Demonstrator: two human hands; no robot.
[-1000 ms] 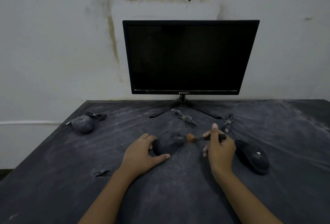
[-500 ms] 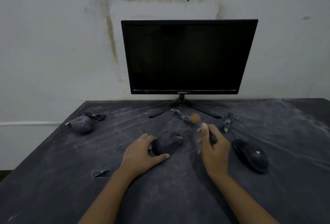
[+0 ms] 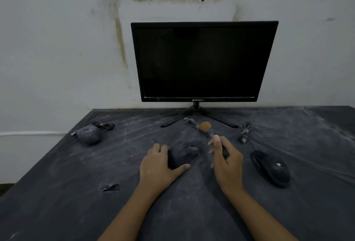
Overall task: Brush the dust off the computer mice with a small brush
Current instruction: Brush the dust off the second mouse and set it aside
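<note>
The person's left hand clasps the middle mouse, fingers curled over its left flank and thumb lying along its near edge, pinning it to the dusty black table. The right hand is closed round the dark handle of the small brush, forefinger stretched up along the shaft. The orange bristles point away toward the monitor on its splayed stand, clear of the mouse and showing over its bundled grey cable. Well off to the left lies a second mouse, caked pale grey with dust (by far the grubbiest of the three), its black cable coiled just behind it. To the right of the brush hand sits a third mouse, dark with a small white mark on its back, its cord bundled farther back. A small tear shows in the table covering near the left forearm
</note>
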